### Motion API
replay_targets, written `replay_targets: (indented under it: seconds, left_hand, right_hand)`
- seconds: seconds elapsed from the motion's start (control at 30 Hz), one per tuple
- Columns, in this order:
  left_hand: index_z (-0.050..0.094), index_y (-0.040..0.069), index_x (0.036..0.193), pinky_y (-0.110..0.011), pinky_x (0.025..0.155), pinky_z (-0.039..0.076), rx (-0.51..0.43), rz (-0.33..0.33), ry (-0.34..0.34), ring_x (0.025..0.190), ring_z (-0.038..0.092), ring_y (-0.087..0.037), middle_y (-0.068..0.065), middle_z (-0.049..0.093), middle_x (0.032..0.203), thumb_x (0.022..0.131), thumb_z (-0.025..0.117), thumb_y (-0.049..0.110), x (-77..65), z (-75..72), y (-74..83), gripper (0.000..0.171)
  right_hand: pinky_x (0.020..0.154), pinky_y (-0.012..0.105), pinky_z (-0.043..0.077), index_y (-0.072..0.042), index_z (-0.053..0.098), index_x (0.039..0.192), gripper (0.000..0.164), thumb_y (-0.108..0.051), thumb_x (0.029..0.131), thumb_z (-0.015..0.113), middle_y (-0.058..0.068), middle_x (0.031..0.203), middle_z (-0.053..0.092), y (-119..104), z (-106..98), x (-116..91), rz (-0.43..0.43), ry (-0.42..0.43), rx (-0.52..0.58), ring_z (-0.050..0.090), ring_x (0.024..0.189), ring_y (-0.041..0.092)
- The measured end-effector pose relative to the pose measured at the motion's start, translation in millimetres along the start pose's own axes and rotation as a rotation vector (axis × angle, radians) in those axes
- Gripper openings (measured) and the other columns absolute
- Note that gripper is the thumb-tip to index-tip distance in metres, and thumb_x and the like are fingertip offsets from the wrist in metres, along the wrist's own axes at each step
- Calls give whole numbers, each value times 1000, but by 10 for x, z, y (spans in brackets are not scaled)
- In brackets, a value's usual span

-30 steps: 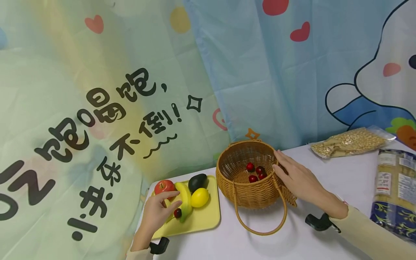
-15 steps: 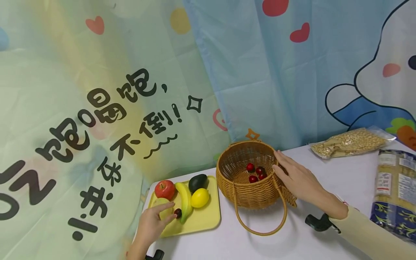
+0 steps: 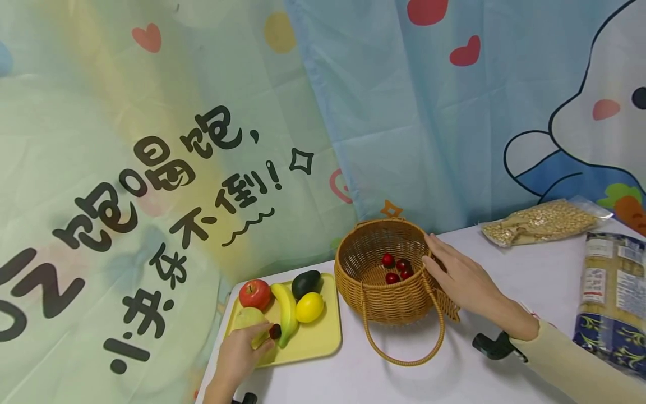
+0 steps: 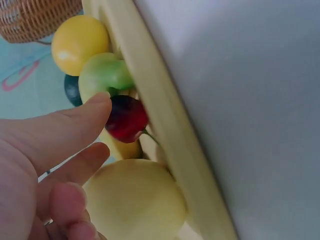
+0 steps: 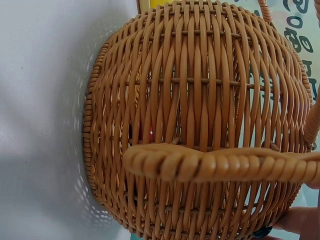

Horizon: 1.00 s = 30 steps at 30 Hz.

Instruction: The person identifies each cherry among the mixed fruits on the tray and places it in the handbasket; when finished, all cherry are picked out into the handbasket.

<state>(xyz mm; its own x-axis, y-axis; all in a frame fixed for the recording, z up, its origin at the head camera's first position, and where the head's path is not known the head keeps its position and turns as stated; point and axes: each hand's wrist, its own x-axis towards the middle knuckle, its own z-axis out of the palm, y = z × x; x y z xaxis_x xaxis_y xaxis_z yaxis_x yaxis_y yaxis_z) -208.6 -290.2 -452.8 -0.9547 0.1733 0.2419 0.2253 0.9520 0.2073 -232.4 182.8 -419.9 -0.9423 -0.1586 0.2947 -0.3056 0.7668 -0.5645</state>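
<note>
In the head view my left hand (image 3: 238, 352) is at the front left of the yellow tray (image 3: 323, 347), thumb and finger pinching a dark red cherry (image 4: 127, 119). The cherry's stem points toward the tray rim in the left wrist view. Beside that hand lie a pale yellow-green fruit (image 4: 137, 200) and a banana (image 3: 286, 314). My right hand (image 3: 461, 275) rests with extended fingers against the right side of a wicker basket (image 3: 393, 306). Several red cherries (image 3: 392, 278) lie inside the basket.
On the tray are also a red apple (image 3: 254, 294), a dark avocado (image 3: 305, 284) and a lemon (image 3: 310, 307). The basket's handle (image 3: 404, 363) hangs down in front. A bag of grains (image 3: 542, 221) and a blue-and-clear package (image 3: 608, 297) lie at the right.
My left hand has drawn back from over the banana toward the tray's front left, and its fingertips have closed in on the cherry. My right hand stays at the basket.
</note>
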Motion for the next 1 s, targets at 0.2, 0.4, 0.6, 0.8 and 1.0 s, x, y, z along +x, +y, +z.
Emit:
replay_targets:
  seconds: [0.2,0.4,0.6,0.8,1.0]
  left_hand:
    - [73,28,107,-29,63,51,29,11,11,80,69,-17,8,74,101,72,81,32,2,66,-36,36]
    - [73,27,107,-30,66,52,42,33,45,78,68,-17,8,74,98,71,82,29,13,116,-29,36]
    - [73,25,108,-37,71,54,52,10,40,82,69,-19,3,74,100,72,82,25,36,155,11,37]
    - [74,22,107,-36,70,54,61,-11,27,80,67,-16,2,75,96,73,81,22,71,168,51,34]
    - [75,20,104,-33,67,53,52,-16,8,75,64,-12,2,74,92,73,81,22,88,157,77,32]
  right_hand:
    - [102,65,29,-14,17,152,64,-50,101,28,16,157,19,-7,3,6,0,-2,1,29,138,45]
    - [102,65,29,-13,17,152,64,-50,101,28,16,157,19,-3,-2,5,8,-6,-3,29,138,45]
    - [102,65,30,-14,17,152,64,-50,101,28,16,157,20,-1,0,-1,2,-6,-1,29,138,45]
    - [101,65,31,-14,17,152,63,-50,101,28,16,157,20,2,2,-4,-5,-1,0,30,138,44]
    - [100,65,31,-15,17,152,63,-50,101,28,16,157,20,12,3,-2,-10,4,-4,30,137,45]
